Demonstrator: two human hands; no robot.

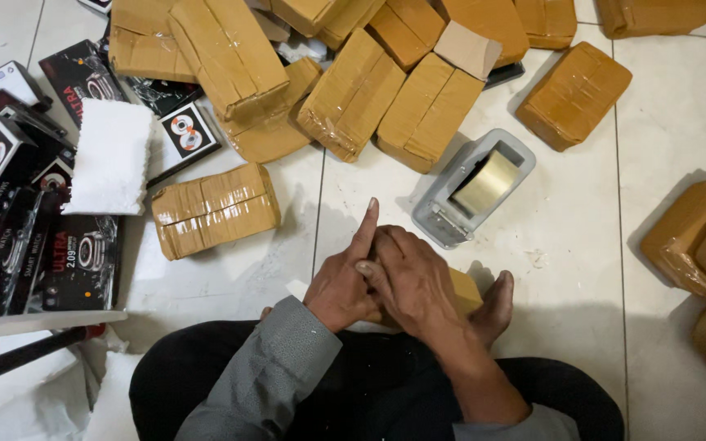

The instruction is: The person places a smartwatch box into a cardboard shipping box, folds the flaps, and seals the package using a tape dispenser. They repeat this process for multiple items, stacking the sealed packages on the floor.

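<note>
- Brown-taped small parcel (466,291) lies on the floor at 6 o'clock in the view, mostly hidden beneath both hands, only its right corner showing.
- Right hand (412,278) rests on top of that parcel, fingers together and curled toward the left hand; whether they grip anything I cannot tell.
- Left hand (343,282) touches the right one, its forefinger straight and pointing to 12 o'clock, the other fingers folded under.
- Bare foot (493,306) sits just at 3 o'clock of the hands, touching the parcel.
- Grey tape dispenser (472,187) with a tan roll stands near, at 1 o'clock from the hands.
- One wrapped box (215,209) lies alone at 10 o'clock.
- Heap of wrapped boxes (353,90) fills 12 o'clock; more sit at 3 o'clock by the frame edge.
- White foam sheet (111,157) rests on black printed cartons (42,253) at 9 o'clock.
- Pale floor tiles (565,245) lie under everything.
</note>
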